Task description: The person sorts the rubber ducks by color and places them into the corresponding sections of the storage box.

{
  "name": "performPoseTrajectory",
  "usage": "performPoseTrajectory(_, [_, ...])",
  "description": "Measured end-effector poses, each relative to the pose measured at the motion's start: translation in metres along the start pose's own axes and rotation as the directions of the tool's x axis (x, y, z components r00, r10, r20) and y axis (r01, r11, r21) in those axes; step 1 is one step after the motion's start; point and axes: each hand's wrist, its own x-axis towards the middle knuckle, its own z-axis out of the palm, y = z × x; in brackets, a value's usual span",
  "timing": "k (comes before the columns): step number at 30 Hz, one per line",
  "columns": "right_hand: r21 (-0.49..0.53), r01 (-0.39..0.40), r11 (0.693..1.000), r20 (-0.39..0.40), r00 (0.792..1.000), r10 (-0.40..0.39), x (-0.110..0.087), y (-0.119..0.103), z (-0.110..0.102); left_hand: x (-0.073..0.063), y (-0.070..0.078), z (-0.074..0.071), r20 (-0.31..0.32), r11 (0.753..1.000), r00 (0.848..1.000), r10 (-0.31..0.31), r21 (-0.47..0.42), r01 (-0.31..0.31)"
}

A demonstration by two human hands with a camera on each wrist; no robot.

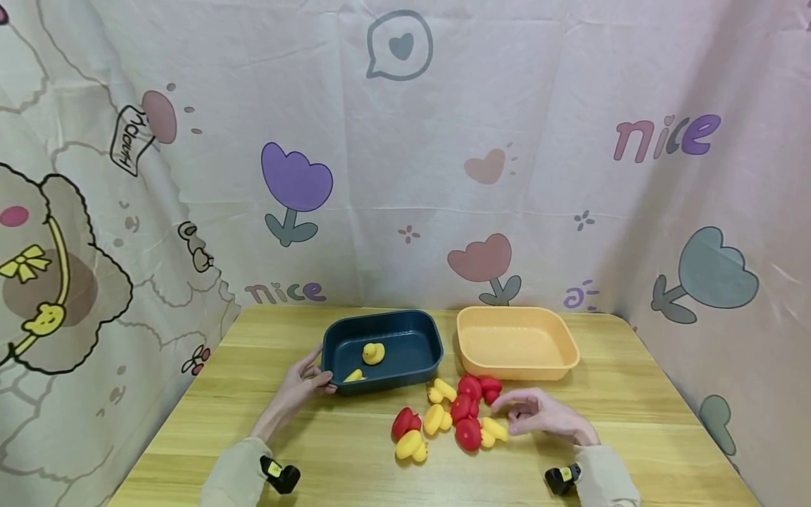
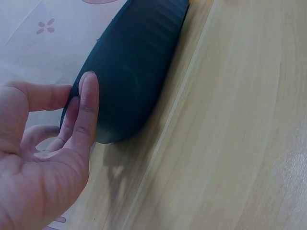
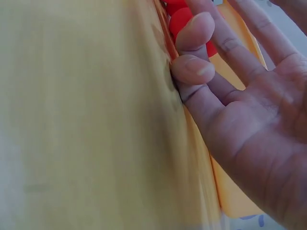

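At the left end of a dark blue tray (image 1: pixel 408 348), my left hand (image 1: pixel 299 384) pinches the rim between thumb and fingers; the left wrist view shows the fingers against the tray's wall (image 2: pixel 129 72). Inside lie a yellow toy duck (image 1: pixel 373 353), upright, and a second yellow piece (image 1: pixel 355 376), partly hidden by the near wall. My right hand (image 1: pixel 541 414) hovers over the table with fingers loosely bent and nothing in them. Closest to its fingertips are a red toy duck (image 1: pixel 491 386) and a yellow toy duck (image 1: pixel 494 429).
Several more red ducks (image 1: pixel 468 434) and yellow ducks (image 1: pixel 410 446) lie tumbled on the wooden table (image 1: pixel 342 458) between the hands. A pale orange tray (image 1: pixel 518 371) stands at the back right, beside the blue one. A printed curtain (image 1: pixel 393 141) hangs behind the table.
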Motion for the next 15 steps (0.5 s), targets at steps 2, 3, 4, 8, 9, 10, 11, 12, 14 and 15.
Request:
performPoseTrajectory(2, [-0.023,0.003,1.000,0.007,1.000,-0.003,0.0004,0.0007,0.0000,-0.0001,-0.0002,-0.0001,-0.002,1.000,1.000,0.000,-0.001,0.000])
performPoseTrajectory(3, [-0.035,0.007,0.999,0.010,1.000,-0.006,0.0006,0.0011,0.0001,-0.0001,-0.0003,-0.0002,-0.002,1.000,1.000,-0.001,-0.001,0.001])
performPoseTrajectory(4, [-0.047,0.013,0.999,0.014,1.000,-0.013,0.0009,0.0017,0.0002,-0.0001,-0.0002,-0.0002,-0.002,1.000,1.000,-0.001,-0.001,0.001])
performPoseTrajectory(8, [-0.080,0.050,0.996,0.032,0.998,-0.047,0.0019,0.0034,0.0012,-0.0002,0.0000,-0.0002,-0.002,1.000,1.000,-0.003,-0.001,0.003])
performPoseTrajectory(9, [-0.083,0.052,0.995,0.034,0.998,-0.049,0.0021,0.0034,0.0015,-0.0002,0.0001,-0.0002,-0.002,1.000,1.000,-0.003,-0.001,0.003])
performPoseTrajectory(10, [-0.085,0.055,0.995,0.036,0.998,-0.052,0.0023,0.0035,0.0018,-0.0002,0.0002,-0.0002,-0.002,1.000,1.000,-0.004,-0.001,0.004])
performPoseTrajectory(11, [-0.086,0.057,0.995,0.038,0.998,-0.054,0.0024,0.0035,0.0020,-0.0004,0.0003,-0.0001,-0.002,1.000,1.000,-0.004,-0.002,0.004])
performPoseTrajectory(12, [-0.085,0.057,0.995,0.040,0.998,-0.054,0.0026,0.0036,0.0021,-0.0004,0.0004,0.0000,-0.002,1.000,1.000,-0.005,-0.004,0.005])
performPoseTrajectory(14, [-0.079,0.048,0.996,0.043,0.998,-0.045,0.0025,0.0037,0.0019,-0.0006,0.0006,0.0001,-0.002,1.000,1.000,-0.005,-0.007,0.005])
performPoseTrajectory(15, [-0.076,0.046,0.996,0.044,0.998,-0.042,0.0027,0.0039,0.0019,-0.0006,0.0005,0.0001,-0.001,1.000,1.000,-0.006,-0.009,0.006])
